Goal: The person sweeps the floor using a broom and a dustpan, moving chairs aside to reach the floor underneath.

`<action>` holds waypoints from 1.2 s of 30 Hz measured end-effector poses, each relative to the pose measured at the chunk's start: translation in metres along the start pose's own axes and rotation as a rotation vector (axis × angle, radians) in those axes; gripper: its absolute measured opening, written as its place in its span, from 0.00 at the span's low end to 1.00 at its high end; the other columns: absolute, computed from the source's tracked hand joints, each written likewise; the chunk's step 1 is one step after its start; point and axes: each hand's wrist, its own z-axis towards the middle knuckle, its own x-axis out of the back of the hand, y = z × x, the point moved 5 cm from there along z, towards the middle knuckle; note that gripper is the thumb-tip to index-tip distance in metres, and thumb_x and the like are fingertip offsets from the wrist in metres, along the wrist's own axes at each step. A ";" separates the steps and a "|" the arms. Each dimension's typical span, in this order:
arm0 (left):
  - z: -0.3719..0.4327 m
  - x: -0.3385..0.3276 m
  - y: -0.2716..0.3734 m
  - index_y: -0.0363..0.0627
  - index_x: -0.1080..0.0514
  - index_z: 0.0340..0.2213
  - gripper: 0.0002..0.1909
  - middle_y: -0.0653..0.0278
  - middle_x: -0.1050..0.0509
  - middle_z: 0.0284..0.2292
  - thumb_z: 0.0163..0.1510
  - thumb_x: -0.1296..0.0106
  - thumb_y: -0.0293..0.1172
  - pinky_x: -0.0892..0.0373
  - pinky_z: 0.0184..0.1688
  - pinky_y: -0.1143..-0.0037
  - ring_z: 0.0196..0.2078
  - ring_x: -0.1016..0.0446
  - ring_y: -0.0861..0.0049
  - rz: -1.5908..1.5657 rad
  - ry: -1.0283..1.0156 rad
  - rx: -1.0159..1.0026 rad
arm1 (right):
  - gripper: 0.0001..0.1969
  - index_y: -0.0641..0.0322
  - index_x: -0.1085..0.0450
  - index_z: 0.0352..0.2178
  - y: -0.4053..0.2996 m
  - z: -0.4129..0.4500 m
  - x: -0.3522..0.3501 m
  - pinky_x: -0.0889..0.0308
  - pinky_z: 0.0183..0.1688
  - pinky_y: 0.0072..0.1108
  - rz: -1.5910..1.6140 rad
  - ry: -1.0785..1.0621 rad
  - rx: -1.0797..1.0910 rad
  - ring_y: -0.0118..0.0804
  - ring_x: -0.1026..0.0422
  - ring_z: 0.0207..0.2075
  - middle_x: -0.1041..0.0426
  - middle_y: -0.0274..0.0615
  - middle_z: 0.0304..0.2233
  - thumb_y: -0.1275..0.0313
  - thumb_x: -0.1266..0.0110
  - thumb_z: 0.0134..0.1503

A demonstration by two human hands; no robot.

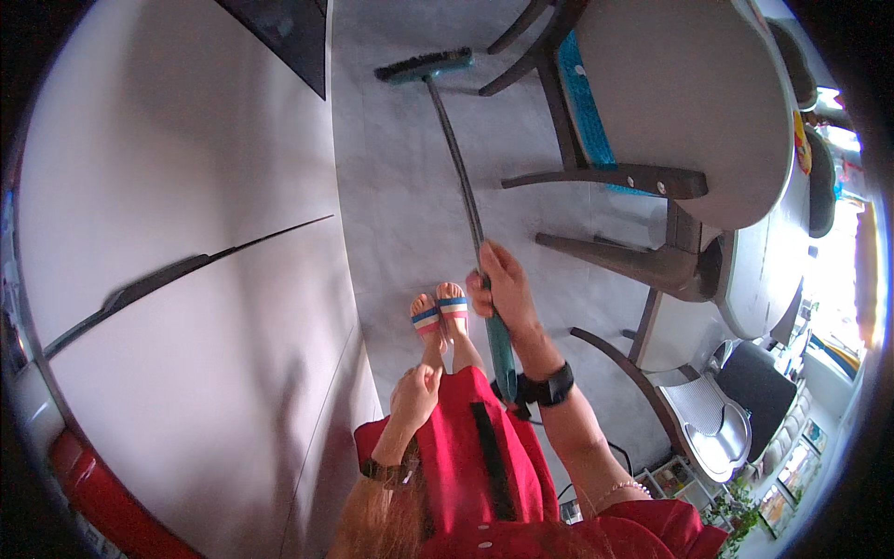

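Observation:
My right hand point(504, 286) is closed around the handle of a broom point(457, 157), just above its teal grip section point(500, 353). The handle slants away from me across the grey tiled floor. At its far end, the broom head point(424, 66) with dark bristles rests near the floor between the cabinet and the chair legs. My left hand point(417, 398) hangs before my red garment with its fingers curled; nothing shows in it. Below the hands are my feet in striped slide sandals point(452, 307).
White cabinet fronts point(181, 209) with a dark handle strip line the left side. On the right stand chairs with dark wooden legs point(594, 175) and a blue seat point(587, 105), beside a white table point(761, 279). A silver and black chair-like object point(712, 419) stands lower right.

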 end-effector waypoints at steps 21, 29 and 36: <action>0.011 -0.046 -0.113 0.35 0.32 0.25 0.14 0.46 0.28 0.25 0.50 0.57 0.37 0.33 0.33 0.62 0.30 0.29 0.52 0.416 0.160 0.223 | 0.20 0.52 0.46 0.51 0.051 -0.020 0.078 0.53 0.09 0.13 -0.120 0.013 -0.146 0.20 0.49 0.09 0.46 0.29 0.10 0.59 0.62 0.58; 0.006 -0.059 -0.129 0.34 0.30 0.21 0.17 0.45 0.29 0.20 0.46 0.55 0.40 0.32 0.30 0.62 0.26 0.30 0.50 0.381 0.155 0.095 | 0.13 0.49 0.41 0.43 0.048 -0.041 0.109 0.54 0.09 0.11 -0.057 0.129 -0.168 0.18 0.49 0.10 0.45 0.29 0.12 0.59 0.63 0.59; -0.006 -0.064 -0.129 0.34 0.31 0.17 0.19 0.47 0.32 0.14 0.47 0.56 0.40 0.35 0.26 0.65 0.20 0.30 0.56 0.198 0.174 0.117 | 0.15 0.55 0.44 0.44 0.107 0.016 0.136 0.50 0.10 0.15 0.161 0.181 -0.155 0.21 0.46 0.10 0.44 0.30 0.12 0.61 0.62 0.59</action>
